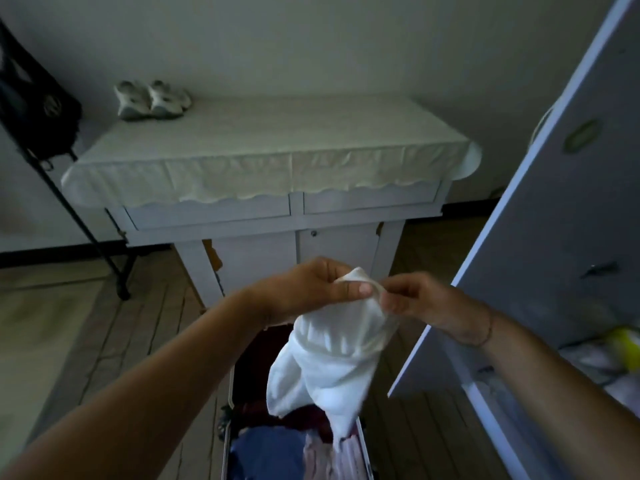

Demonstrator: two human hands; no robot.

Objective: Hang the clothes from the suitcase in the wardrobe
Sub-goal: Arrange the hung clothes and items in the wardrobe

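Observation:
A white garment [329, 362] hangs in the air above the open suitcase [227, 441] on the floor. My left hand [311, 289] grips its top edge with thumb and curled fingers. My right hand [415, 299] pinches the same edge just to the right. The cloth droops down from both hands. Inside the suitcase lie a blue piece [270, 452], a pale pink piece [332, 459] and dark red fabric [263, 355]. The white wardrobe's open door [540, 237] stands at the right.
A white table with a scalloped cloth [263, 154] stands straight ahead, with a pair of pale shoes [152, 98] on it. A black rack with a dark bag [38, 109] is at the left. Bundled items, one yellow [623, 344], lie in the wardrobe.

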